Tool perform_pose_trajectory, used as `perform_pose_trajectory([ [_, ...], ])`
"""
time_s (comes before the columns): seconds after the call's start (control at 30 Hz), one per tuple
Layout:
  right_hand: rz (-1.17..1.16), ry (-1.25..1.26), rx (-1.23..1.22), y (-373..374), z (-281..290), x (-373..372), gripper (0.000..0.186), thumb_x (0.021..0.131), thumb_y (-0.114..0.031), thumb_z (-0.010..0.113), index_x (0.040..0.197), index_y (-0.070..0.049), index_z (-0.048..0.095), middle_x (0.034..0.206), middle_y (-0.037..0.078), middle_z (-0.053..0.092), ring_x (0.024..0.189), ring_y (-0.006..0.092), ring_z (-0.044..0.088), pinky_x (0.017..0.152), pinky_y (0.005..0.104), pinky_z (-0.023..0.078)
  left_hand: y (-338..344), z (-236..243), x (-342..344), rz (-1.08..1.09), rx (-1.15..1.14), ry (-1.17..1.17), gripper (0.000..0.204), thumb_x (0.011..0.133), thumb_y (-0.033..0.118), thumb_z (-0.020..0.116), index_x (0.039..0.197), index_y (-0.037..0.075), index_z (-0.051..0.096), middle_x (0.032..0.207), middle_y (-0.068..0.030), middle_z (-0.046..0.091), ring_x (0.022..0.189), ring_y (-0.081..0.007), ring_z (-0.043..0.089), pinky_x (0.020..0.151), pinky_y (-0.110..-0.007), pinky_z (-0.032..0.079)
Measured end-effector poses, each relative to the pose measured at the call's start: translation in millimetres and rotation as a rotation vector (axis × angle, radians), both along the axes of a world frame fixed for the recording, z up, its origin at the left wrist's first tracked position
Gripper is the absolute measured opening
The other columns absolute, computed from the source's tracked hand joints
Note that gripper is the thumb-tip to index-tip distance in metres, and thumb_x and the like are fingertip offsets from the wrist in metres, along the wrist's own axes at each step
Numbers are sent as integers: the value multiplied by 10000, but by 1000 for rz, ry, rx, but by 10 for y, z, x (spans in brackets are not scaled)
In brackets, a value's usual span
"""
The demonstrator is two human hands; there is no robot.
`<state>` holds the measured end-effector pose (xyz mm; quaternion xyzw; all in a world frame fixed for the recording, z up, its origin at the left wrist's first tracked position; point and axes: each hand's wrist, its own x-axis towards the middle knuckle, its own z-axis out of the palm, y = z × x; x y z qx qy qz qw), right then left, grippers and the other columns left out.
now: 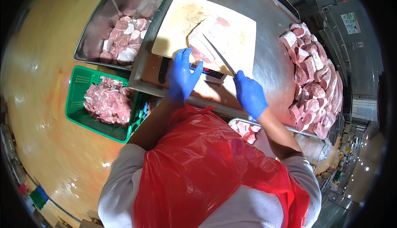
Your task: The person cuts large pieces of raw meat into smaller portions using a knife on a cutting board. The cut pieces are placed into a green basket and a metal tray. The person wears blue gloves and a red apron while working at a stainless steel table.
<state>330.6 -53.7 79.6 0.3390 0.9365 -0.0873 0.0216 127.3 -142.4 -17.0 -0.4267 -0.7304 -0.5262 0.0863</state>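
A large pale slab of raw meat (211,40) lies on the white cutting board (175,25) in front of me. My right hand (250,94), in a blue glove, is closed round the handle of a long knife (221,57). The blade points up and left, its tip over the slab. My left hand (183,74), also gloved in blue, rests at the board's near left edge beside the meat. Its fingers are apart and I see nothing held in them. A scale with a lit red display (206,70) shows under the board's near edge.
Left of the steel table (271,58) stand a metal tub (93,34) with meat blocks and a green basket (74,100) of trimmings. Meat pieces (316,79) are heaped high at the table's right. Another tray of meat (244,129) sits near my right forearm.
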Motion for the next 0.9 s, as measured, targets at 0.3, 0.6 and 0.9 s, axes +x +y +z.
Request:
perform_pose_trajectory([
  [0.3,80,-38,-69,-9,-201,-921,239,951,-103,499,1173,-20,533,929,243,695,843,401,703,713,493,561,83,-189,-129,-74,-189,-59,52,798,93,661,844,68,663,872,-136,660,794,-337,650,694,-433,532],
  [0.6,190,-275,-1,624,52,863,161,960,-151,569,1094,-64,552,841,186,673,745,392,674,621,495,520,-1553,-919,-1233,326,-69,-160,362,811,92,708,1158,28,630,1034,-153,672,987,-295,636,830,-406,536],
  [0.9,330,108,93,976,-126,260,154,971,-202,568,1091,-114,610,874,136,667,794,355,648,693,459,489,-2223,-693,-1924,503,-626,-105,387,851,105,594,1194,-61,659,1080,-248,708,981,-379,700,878,-439,540],
])
